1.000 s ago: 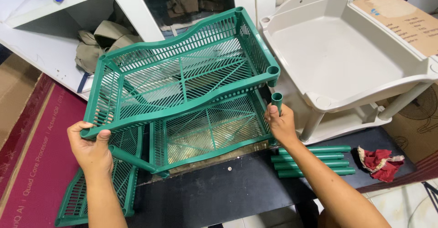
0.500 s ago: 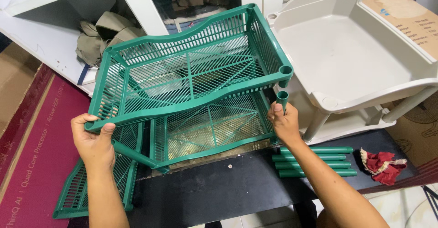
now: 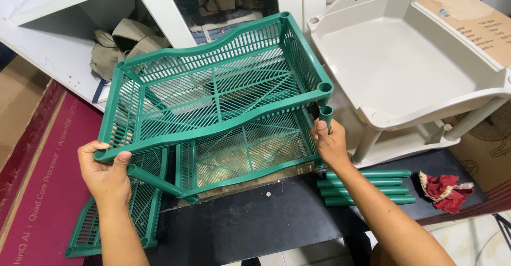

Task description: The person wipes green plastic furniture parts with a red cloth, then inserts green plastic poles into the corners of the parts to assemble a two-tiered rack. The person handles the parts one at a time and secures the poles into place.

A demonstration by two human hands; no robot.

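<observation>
A: Start with the biggest things.

B: The beige plastic rack (image 3: 426,69) stands at the right, already on its legs. Left of it is the green upper tray (image 3: 213,93), a slatted basket with a wavy front rim, held tilted above the green lower tray (image 3: 245,151), which rests on the dark surface (image 3: 255,223). A third green tray (image 3: 114,218) lies flat at the lower left, beside the red mat (image 3: 48,181).

A: And the hands?

B: The left hand (image 3: 104,173) is curled around the upper tray's near-left corner, thumb on top. The right hand (image 3: 330,143) is wrapped around a green post (image 3: 326,116) that stands upright at the lower tray's near-right corner.

A: Which step does that look like?

B: I'd judge it as seating the upper tray on its posts. The near-right corner socket (image 3: 324,88) hangs just above the post's open top, not yet on it.

A: So the next move calls for what?

B: Lining socket and post up, then pressing straight down; the left corner sits low, so levelling matters, I think.

A: How does the upper tray lie?

B: Its long axis runs left to right, open side up, left end dipping. Four spare green tubes (image 3: 367,187) lie side by side on the surface, beside a red cloth (image 3: 444,189).
</observation>
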